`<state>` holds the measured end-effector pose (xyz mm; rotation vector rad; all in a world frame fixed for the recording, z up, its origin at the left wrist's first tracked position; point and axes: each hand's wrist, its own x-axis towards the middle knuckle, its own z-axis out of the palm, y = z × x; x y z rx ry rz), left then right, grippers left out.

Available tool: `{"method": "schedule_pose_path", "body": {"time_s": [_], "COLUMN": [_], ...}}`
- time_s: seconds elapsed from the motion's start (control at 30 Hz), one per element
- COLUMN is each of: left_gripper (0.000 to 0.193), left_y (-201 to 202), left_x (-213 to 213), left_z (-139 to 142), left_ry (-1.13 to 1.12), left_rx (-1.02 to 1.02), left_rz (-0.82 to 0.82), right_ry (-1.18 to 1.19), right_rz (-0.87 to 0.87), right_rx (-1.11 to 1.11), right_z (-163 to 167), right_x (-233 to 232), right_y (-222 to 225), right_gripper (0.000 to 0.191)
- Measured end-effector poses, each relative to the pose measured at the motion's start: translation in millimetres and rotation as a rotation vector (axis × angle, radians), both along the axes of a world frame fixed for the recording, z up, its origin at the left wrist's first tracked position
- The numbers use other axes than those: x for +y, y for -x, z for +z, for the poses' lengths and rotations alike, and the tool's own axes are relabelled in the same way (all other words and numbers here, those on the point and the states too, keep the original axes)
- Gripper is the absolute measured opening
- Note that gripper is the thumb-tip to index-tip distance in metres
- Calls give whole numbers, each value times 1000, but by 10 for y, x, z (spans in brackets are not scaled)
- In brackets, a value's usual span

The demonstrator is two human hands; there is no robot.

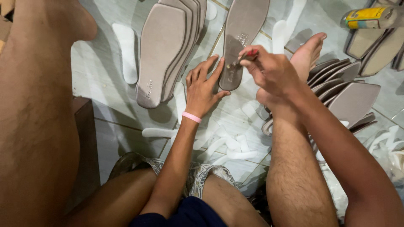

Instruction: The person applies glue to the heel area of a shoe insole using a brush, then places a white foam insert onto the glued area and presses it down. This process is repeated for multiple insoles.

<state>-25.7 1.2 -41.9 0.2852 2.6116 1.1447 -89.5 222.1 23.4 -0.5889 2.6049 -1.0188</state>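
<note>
Pale floor tiles carry stacked grey insoles. The left hand, fingers spread, pins one grey insole at its heel; the right hand grips a red-handled brush there. Pressed loosely, the insole may slide, smearing the stroke. A yellow can lies top right.

Yellow can, top edge-cropped.
</note>
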Motion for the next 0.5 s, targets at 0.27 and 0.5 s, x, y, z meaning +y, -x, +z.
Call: {"method": "schedule_pose_path", "body": {"time_s": [0.27,0.5], "left_gripper": [109,108], "left_y": [-4,17], "left_x": [7,16], "left_z": [-7,-8], "left_ry": [-5,-14], "left_rx": [-14,-10], "left_rz": [9,15], "right_ry": [257,738], "right_rz": [-268,-714], "right_rx": [-49,-46], "right_z": [19,105], "right_x": [243,546], "right_y": [87,424], "right_gripper": [17,28]}}
